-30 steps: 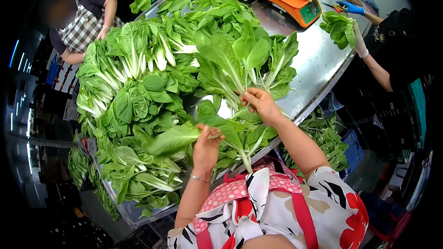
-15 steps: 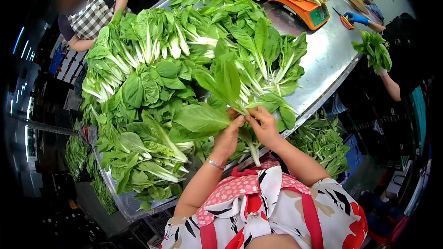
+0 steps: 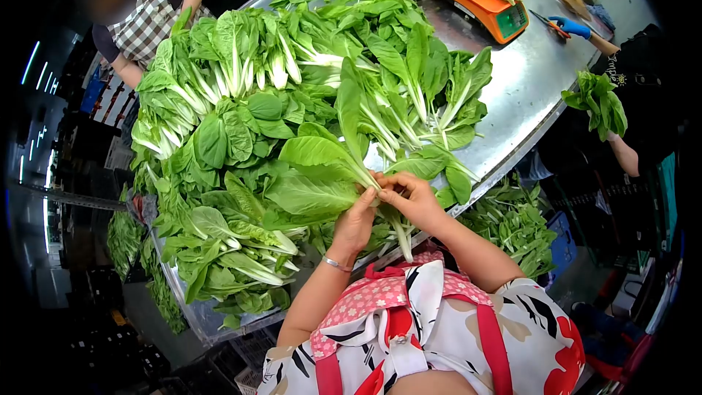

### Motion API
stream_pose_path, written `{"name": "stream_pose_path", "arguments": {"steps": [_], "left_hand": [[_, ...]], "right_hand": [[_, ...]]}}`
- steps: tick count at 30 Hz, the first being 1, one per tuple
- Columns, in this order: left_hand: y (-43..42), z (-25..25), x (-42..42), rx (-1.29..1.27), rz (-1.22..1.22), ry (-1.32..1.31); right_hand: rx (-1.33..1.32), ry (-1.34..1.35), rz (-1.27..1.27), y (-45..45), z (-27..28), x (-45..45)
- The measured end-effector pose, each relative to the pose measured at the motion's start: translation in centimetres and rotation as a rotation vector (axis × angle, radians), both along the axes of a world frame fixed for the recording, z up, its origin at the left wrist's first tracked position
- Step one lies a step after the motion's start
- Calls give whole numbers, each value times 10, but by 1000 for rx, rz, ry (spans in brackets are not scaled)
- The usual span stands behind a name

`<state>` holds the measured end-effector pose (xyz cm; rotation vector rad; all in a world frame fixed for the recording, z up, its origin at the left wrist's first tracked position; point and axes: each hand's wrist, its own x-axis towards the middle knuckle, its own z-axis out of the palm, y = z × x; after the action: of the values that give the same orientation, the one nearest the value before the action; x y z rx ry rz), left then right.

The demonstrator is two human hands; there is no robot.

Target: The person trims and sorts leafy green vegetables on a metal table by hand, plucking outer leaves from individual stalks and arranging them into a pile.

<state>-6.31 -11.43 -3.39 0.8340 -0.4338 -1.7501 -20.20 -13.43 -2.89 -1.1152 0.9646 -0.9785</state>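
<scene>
Just above the apron, at the near edge of the table, my left hand (image 3: 355, 224) pinches the base of a leafy bok choy (image 3: 322, 164). My right hand (image 3: 414, 199) meets it there, fingers closed on the same white stalk end. The held leaves fan up and to the left. Below my hands, a loose bok choy (image 3: 401, 235) lies with its white stalk toward me. A pile of bok choy (image 3: 245, 263) is left of my left hand, and more stalks (image 3: 428, 113) lie beyond my right hand.
A row of bok choy (image 3: 234, 51) covers the far left of the metal table (image 3: 523, 77). An orange scale (image 3: 479, 4) carries greens. A co-worker's blue-gloved hand (image 3: 572, 27) holds scissors. Another person (image 3: 157, 11) stands far left. Greens (image 3: 512, 230) sit below the table's right edge.
The held bok choy has tilted to the left, its leaves spreading lower. A green-gloved hand has appeared at the far edge. The co-worker's blue-gloved hand has shifted with the scissors.
</scene>
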Motion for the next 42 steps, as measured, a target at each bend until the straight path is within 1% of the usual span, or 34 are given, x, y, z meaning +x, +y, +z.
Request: {"name": "stream_pose_path", "arguments": {"steps": [2, 3, 5, 6, 8, 9, 10, 11, 12, 14, 15, 16, 17, 18, 19, 21, 22, 24, 25, 27, 28, 30, 31, 33, 34, 36, 37, 39, 40, 42], "left_hand": [[0, -4, -2, 15, 6, -4], [-1, -6, -2, -3, 25, -33], [0, -8, -1, -15, 40, -64], [0, -9, 0, -14, 12, -105], [-1, -6, -1, -15, -24, -144], [0, -1, -3, -30, 32, -199], [1, 3, -4, -46, 88, -253], [1, 5, -5, -47, 82, -251], [2, 8, -6, -88, 110, -243], [3, 10, -5, -131, 133, -233], [6, 11, -3, -164, 187, -192], [7, 13, -1, -195, 239, -150], [7, 25, 6, -209, 253, -128], [8, 33, 14, -233, 316, -144], [8, 39, 23, -260, 378, -159], [10, 51, 41, -401, 523, -231], [12, 55, 52, -484, 521, -270], [13, 68, 59, -483, 554, -197], [13, 69, 57, -486, 555, -191], [15, 69, 50, -434, 497, -159], [16, 67, 43, -440, 500, -160], [19, 62, 27, -332, 399, -153], [20, 58, 21, -303, 369, -162], [21, 58, 12, -286, 329, -181], [21, 58, 10, -278, 314, -190], [19, 57, 9, -288, 295, -195], [16, 55, 9, -298, 278, -191], [13, 49, 10, -295, 245, -154], [11, 45, 10, -286, 212, -115], [9, 37, 7, -253, 192, -71]], "right_hand": [[-444, 414, -87, -1, 22, -4], [-441, 411, -88, -1, 20, -5], [-688, 637, -48, -2, 15, -7], [-685, 636, -53, -2, 10, -7], [-587, 395, -43, -4, 3, -6], [-585, 398, -49, -3, 4, -6], [-476, 335, -32, -2, 7, -5], [-369, 271, -13, 0, 8, -4], [-369, 274, -19, 2, 8, -2], [-250, 41, -167, 7, 4, 3], [-251, 44, -172, 9, 4, 3], [-225, -80, -232, 11, 5, 2], [-198, -204, -294, 13, 5, 1], [-198, -199, -302, 13, 5, -4], [-390, 44, -175, 10, 5, -14], [-750, 539, 89, 1, 6, -33], [-752, 545, 80, -3, 6, -41], [-446, 771, 144, -17, 7, -53], [-299, 651, -73, -33, -1, -57], [-272, 804, -346, -68, -12, -67], [-278, 802, -347, -81, -19, -68], [-316, 959, -463, -103, -32, -63], [-315, 951, -468, -112, -35, -61], [-330, 1131, -386, -121, -38, -59], [-327, 1125, -388, -123, -39, -59], [-330, 961, -426, -123, -40, -58], [-330, 956, -430, -121, -38, -59], [37, 110, -309, -108, -26, -62], [34, 110, -311, -98, -19, -62], [61, 41, -190, -76, -7, -60]]}}
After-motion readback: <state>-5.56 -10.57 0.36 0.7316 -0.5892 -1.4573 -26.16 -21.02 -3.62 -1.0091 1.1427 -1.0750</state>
